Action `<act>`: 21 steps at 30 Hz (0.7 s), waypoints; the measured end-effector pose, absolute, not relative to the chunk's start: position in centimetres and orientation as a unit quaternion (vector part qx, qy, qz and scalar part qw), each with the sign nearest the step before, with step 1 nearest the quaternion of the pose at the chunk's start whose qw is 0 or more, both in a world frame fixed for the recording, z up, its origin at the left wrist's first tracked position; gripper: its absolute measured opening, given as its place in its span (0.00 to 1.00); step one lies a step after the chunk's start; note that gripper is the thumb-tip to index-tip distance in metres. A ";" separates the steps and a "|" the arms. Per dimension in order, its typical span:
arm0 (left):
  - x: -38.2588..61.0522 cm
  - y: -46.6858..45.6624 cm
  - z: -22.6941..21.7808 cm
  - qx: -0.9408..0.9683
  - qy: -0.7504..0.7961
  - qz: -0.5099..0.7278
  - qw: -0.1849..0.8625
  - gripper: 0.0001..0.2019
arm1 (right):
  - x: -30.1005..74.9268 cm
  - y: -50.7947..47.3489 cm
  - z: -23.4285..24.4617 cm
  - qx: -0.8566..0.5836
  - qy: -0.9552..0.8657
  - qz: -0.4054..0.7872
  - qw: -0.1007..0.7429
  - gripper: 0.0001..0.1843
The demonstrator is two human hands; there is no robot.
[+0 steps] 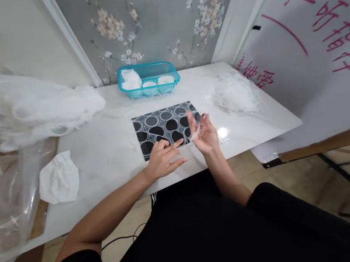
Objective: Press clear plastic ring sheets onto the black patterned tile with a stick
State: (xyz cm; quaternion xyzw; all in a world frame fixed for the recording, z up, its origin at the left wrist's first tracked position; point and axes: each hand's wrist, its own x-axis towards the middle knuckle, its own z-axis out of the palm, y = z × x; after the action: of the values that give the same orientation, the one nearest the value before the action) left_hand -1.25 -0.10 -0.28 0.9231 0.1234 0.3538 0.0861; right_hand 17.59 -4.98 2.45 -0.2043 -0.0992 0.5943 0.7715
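Note:
My left hand hovers at the front edge of a black mat patterned with grey circles. Its fingers are spread, and the index finger points toward my right hand. My right hand, turned palm up over the mat's right front corner, has a thin translucent white ring in its fingers. The ring stands tilted in the grip, and part of it is hidden by the fingers. Whether the left fingertip touches the ring, I cannot tell.
A blue plastic basket with white rolls stands behind the mat. Translucent scraps lie at right, near a whiteboard. White ring-shaped pieces are heaped at left, beside a see-through bag and a crumpled white tissue.

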 end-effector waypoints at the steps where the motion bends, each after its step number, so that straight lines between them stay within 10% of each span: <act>1: -1.3 -0.1 -0.2 0.919 0.128 0.365 0.081 0.19 | 17.3 -5.0 2.6 -0.208 -0.109 0.595 0.769 0.15; 13: -1.2 0.2 0.5 0.868 0.193 0.440 0.130 0.12 | 15.1 -4.4 1.3 -0.258 -0.187 0.548 0.774 0.04; 21: -4.0 3.1 1.3 0.939 -0.020 0.343 0.027 0.26 | 15.4 -4.6 1.7 -0.238 -0.197 0.519 0.797 0.04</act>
State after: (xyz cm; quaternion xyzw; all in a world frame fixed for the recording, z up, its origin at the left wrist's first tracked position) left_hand -3.97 3.12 1.33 0.9386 -0.0195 0.3432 0.0273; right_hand 15.45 -4.55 1.75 -0.2376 -0.1972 0.5193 0.7969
